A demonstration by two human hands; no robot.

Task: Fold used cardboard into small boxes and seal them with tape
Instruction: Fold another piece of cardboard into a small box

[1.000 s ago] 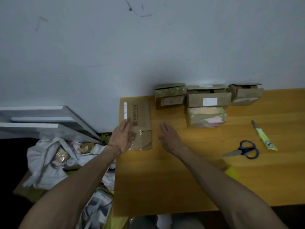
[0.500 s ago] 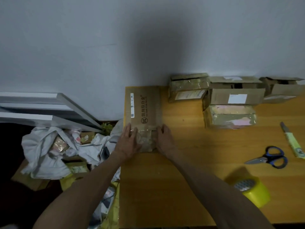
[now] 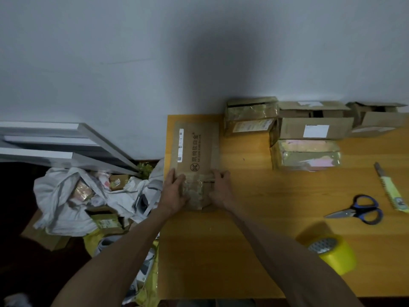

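Note:
A flattened brown cardboard box [image 3: 194, 149] with printed characters and a white label lies at the left rear of the wooden table [image 3: 221, 251]. Its near end carries crumpled old clear tape. My left hand [image 3: 174, 191] lies flat on the left side of that near end, fingers pointing away from me. On the right side, my right hand [image 3: 221, 189] has its fingertips curled over the flap's edge at the fold line. A roll of yellow tape [image 3: 332, 251] stands near the table's front right, away from both hands.
Several small folded boxes [image 3: 314, 127] stand along the wall at the back, one taped box [image 3: 305, 155] in front of them. Blue-handled scissors [image 3: 358, 211] and a green utility knife [image 3: 391, 191] lie right. White bags and packaging [image 3: 88, 196] are piled left of the table.
My right hand moved left from the bare table onto the cardboard's near right edge. My left hand stayed on the cardboard. The view shifted, bringing the tape roll into sight.

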